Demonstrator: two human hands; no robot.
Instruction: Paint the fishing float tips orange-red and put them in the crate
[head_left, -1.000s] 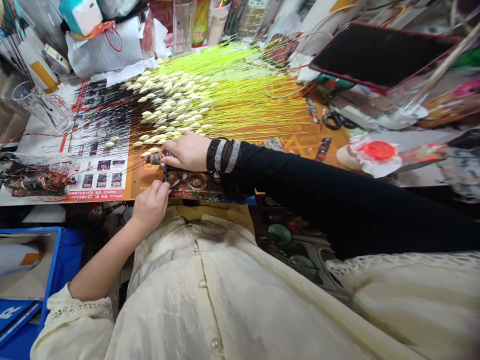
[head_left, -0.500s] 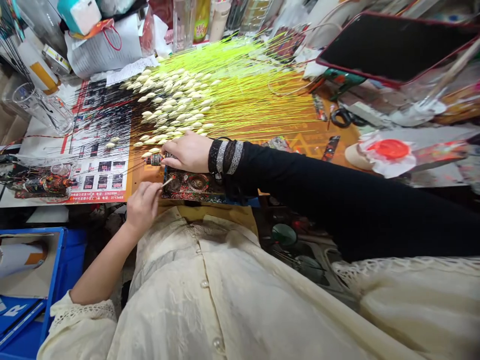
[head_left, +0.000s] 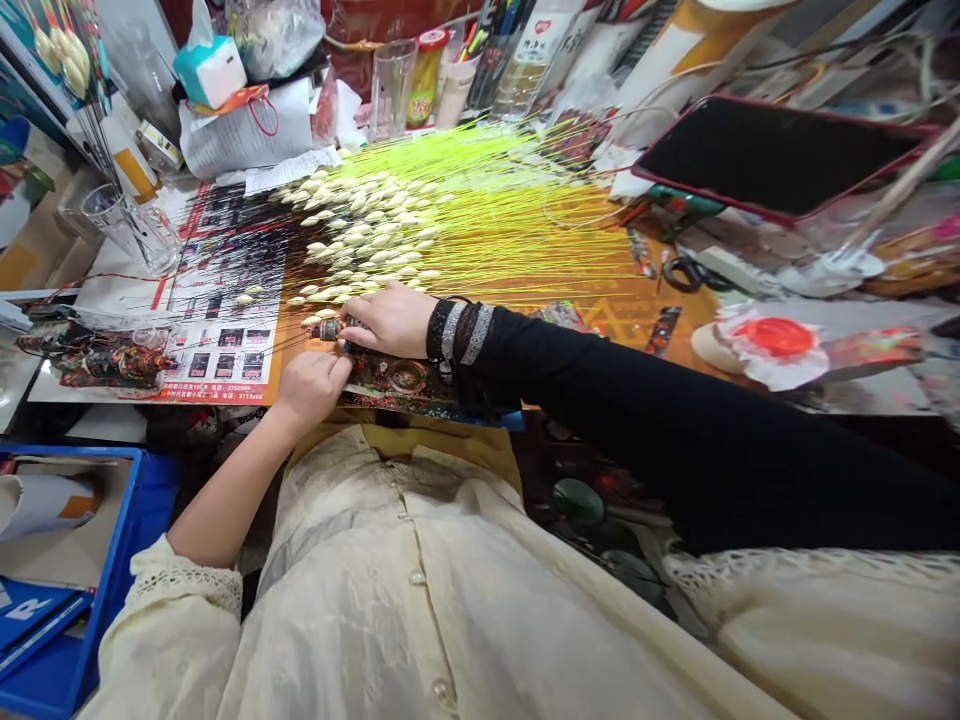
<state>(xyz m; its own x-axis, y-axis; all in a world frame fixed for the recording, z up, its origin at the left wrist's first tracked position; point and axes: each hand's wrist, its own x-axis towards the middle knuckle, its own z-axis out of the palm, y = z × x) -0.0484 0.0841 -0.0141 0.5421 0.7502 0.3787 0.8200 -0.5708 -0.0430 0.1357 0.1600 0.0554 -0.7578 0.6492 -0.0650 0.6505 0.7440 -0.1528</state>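
My right hand (head_left: 390, 318), in a black sleeve, rests on the table edge. Its fingers are pinched on a small float (head_left: 328, 328) with a dark painted body, lying sideways. My left hand (head_left: 311, 385) is closed just below it, fingertips almost touching the float. The thin brush it grips is mostly hidden by the fingers. Under both hands lies a paint-stained pad (head_left: 401, 378). Beyond my right hand spreads a pile of white-bodied floats (head_left: 367, 225) with long yellow-green stems (head_left: 517, 200).
A printed sheet (head_left: 225, 300) covers the table's left side, with a drinking glass (head_left: 139, 228) beside it. At the back stand a tissue box (head_left: 210, 68) and a tall glass (head_left: 391, 88). At the right are a black tray (head_left: 772, 155), scissors (head_left: 679, 270) and a red lid (head_left: 776, 335). A blue crate (head_left: 112, 560) sits lower left.
My left hand has risen from the stained pad to the float held by my right hand. The view has tilted up a little, so the table sits lower in frame.
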